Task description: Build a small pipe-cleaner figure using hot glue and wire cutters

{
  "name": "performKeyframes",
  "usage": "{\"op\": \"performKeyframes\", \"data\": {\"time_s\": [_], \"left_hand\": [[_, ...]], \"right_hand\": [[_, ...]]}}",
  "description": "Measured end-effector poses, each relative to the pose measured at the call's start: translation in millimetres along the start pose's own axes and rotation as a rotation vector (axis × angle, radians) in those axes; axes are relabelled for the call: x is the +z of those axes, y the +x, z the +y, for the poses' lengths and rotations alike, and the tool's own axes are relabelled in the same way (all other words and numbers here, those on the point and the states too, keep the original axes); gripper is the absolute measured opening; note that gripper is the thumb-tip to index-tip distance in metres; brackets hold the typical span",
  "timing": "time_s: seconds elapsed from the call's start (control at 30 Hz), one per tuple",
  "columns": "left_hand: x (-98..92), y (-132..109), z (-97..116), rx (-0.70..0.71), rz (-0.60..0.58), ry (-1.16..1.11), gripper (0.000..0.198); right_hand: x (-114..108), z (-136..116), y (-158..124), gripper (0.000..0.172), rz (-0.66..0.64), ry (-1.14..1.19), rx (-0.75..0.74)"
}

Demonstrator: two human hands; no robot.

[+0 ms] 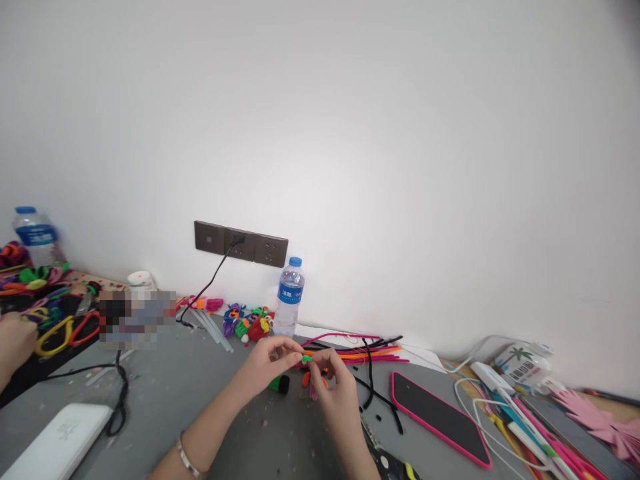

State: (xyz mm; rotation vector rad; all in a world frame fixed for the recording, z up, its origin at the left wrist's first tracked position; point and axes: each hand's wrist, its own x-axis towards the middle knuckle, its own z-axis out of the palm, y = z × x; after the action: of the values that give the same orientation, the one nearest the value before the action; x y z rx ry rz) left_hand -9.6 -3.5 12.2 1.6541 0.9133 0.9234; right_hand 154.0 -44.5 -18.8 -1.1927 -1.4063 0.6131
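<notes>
A small curled piece of green pipe cleaner [307, 359] is pinched between the fingertips of both hands, above the grey table. My left hand [273, 362] holds it from the left with thumb and forefinger. From the right, my right hand [336, 381] pinches its other side, fingers bent. Just below the hands lie a green and black fuzzy roll [281, 385] and some orange fuzzy pieces [306, 380], partly hidden by the right hand. Behind them, pink, orange and black pipe cleaners [385, 353] lie in a loose bundle.
A water bottle [290, 300] stands by the wall beside small pipe-cleaner figures [250, 323]. A pink-framed phone [440, 419] lies right, with black-handled cutters [387, 460] nearer me. At left are a white power bank [60, 443], a black cable [119, 400] and another person's hand [15, 343].
</notes>
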Motion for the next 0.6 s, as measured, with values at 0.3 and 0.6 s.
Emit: {"op": "performKeyframes", "data": {"time_s": [0.3,0.6], "left_hand": [[-1.6,-2.3,5.4,-0.060,-0.072,0.271,0.025],[-9.0,-2.4,6.2,-0.099,-0.133,0.219,0.023]], "right_hand": [[-4.6,-1.8,2.3,0.015,-0.093,-0.248,-0.257],[-7.5,-5.8,2.8,0.017,-0.094,-0.279,-0.272]]}}
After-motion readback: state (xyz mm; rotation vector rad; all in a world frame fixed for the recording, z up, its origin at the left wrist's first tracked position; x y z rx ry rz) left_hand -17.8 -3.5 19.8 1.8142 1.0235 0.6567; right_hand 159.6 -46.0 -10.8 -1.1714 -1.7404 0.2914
